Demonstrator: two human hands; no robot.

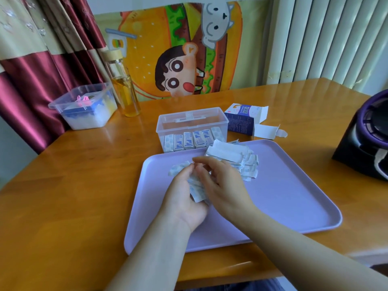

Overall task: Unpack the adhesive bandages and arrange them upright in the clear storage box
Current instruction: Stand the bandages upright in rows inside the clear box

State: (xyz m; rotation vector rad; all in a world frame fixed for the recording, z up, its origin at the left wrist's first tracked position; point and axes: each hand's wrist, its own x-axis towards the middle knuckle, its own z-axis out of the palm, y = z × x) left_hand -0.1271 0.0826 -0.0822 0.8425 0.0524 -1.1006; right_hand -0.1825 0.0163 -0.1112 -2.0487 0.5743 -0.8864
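Over the lilac tray (283, 206), my left hand (182, 196) cups a small stack of wrapped adhesive bandages (196, 189). My right hand (222, 183) rests over the stack, its fingertips pinching the top bandages. A loose pile of bandages (237, 158) lies at the tray's far edge. Just behind the tray, the clear storage box (192, 122) stands open with several bandages (189, 140) upright along its front wall. To the right of that box lies the opened blue and white bandage carton (243, 120).
A second clear bin (84, 108) with blue and white contents sits at the far left, a glass bottle of yellow liquid (123, 89) beside it. A black and purple bag (367, 139) stands at the right edge. All rest on a wooden table (73, 185).
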